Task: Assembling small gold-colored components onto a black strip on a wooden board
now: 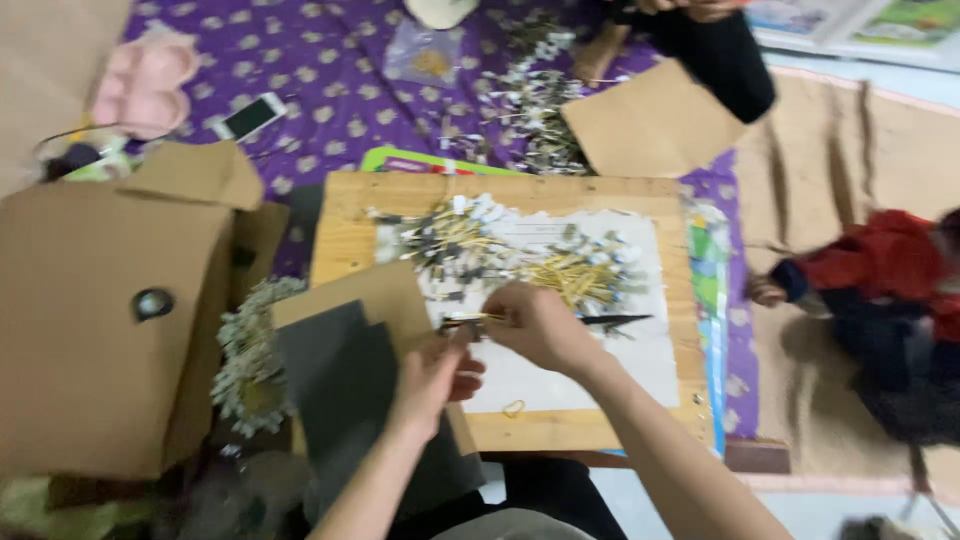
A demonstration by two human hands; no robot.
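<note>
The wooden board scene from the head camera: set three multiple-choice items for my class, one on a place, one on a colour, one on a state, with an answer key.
1. Where does the white phone lie?
A. on the purple flowered cloth
B. on the wooden board
C. inside the cardboard box

2. What colour is the sheet at the board's left edge?
A. yellow
B. dark grey
C. red

3. How are the left hand and right hand placed?
A. far apart
B. flat on the floor
C. close together, pinching a small bundle of thin sticks

Answers: 1 A, the phone rests on the cloth beyond the box. 2 B, the sheet is dark grey. 3 C, both hands meet on the bundle above the white paper.
</note>
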